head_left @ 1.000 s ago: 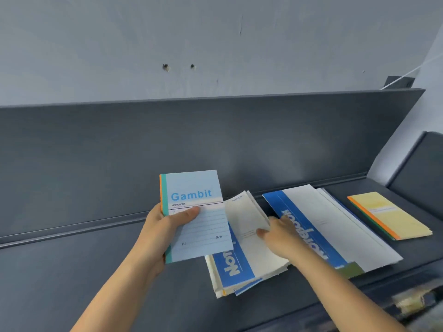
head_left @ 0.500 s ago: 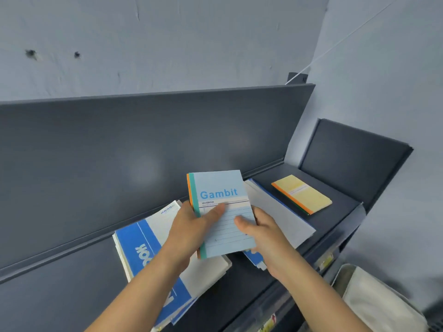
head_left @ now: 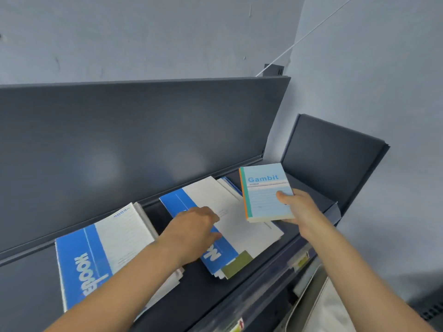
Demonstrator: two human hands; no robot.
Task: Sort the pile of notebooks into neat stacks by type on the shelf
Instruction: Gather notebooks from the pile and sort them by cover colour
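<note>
Over at the right end of the shelf (head_left: 309, 238), the right hand (head_left: 300, 208) grips the small light-blue Gambit notebook (head_left: 266, 192) by its right edge, thumb on the cover, holding it up clear of everything below. Left hand (head_left: 194, 230) lies knuckles-up on the blue-and-white notebook stack (head_left: 239, 226) in the middle (fingers curled loosely, gripping nothing I can make out). Further left, a second blue-and-white pile (head_left: 103, 255) rests on the shelf, partly under the left forearm. Dark back panel (head_left: 131, 140) behind, pale wall (head_left: 167, 32) above.
</note>
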